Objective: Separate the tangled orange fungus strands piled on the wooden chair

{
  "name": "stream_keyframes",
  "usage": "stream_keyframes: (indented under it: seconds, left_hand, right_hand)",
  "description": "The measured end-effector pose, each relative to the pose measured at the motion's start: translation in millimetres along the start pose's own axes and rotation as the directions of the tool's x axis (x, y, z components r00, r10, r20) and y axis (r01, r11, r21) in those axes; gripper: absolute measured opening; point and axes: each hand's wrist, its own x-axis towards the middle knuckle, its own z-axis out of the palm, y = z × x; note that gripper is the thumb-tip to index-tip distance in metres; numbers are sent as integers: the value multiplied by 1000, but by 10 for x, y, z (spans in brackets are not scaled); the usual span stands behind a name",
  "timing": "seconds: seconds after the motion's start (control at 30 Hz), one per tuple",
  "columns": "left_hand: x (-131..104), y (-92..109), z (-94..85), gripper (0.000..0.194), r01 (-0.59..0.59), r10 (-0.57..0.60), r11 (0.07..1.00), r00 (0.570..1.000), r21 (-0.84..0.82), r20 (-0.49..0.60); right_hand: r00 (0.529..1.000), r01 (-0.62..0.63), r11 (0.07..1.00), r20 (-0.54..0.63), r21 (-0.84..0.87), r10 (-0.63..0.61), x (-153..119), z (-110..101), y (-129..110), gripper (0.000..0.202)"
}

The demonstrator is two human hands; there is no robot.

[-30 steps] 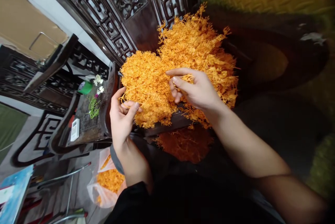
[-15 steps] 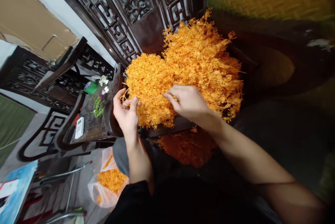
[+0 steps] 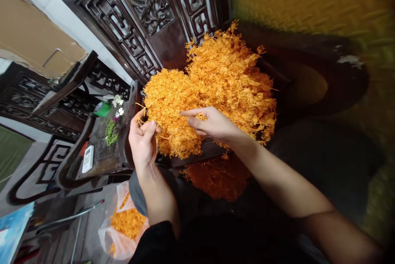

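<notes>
A large heap of orange branched sprigs [image 3: 230, 78] fills the dark wooden seat before me. My left hand [image 3: 143, 138] is at the heap's left edge, its thumb and fingers pinched on a few thin orange sprigs [image 3: 159, 126] that stick out on both sides. Over the front of the heap, my right hand [image 3: 211, 124] has its index finger stretched out and the thumb apart below it. Some orange shows between that thumb and finger; whether it is a held piece or the heap behind is hard to see.
Behind the heap rises a carved wooden chair back [image 3: 168, 43]. On a small side table [image 3: 105, 155] at left lie a white remote control [image 3: 88, 159], green stems [image 3: 111, 132] and white flowers [image 3: 119, 111]. A plastic bag [image 3: 106, 231] with more orange pieces stands on the floor.
My right hand has opened its pinch, letting go of the strand stretched between both hands. The left hand keeps its pinch. The view has shifted slightly.
</notes>
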Motion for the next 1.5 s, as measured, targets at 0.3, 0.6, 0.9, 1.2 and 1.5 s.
stream_keyframes:
  seconds: [0.3, 0.6, 0.9, 1.2, 1.5]
  left_hand:
    - [-87, 82, -55, 58, 86, -114, 985, 973, 148, 200]
    - [-247, 245, -27, 57, -20, -1, 971, 996, 238, 91]
    - [-299, 505, -229, 42, -221, 240, 966, 959, 132, -151]
    - [75, 73, -104, 43, 53, -55, 979, 998, -196, -7]
    - [117, 0, -81, 27, 111, -125, 948, 992, -298, -28]
  right_hand:
    - [962, 268, 926, 121, -265, -244, 135, -111, 101, 82]
    - [877, 267, 337, 83, -903, -474, 240, -108, 315, 36]
    - [927, 33, 723, -250, -690, -281, 244, -377, 291, 34]
    - [979, -143, 985, -163, -96, 127, 175, -67, 280, 61]
    - [959, 153, 954, -196, -258, -207, 70, -16, 172, 22]
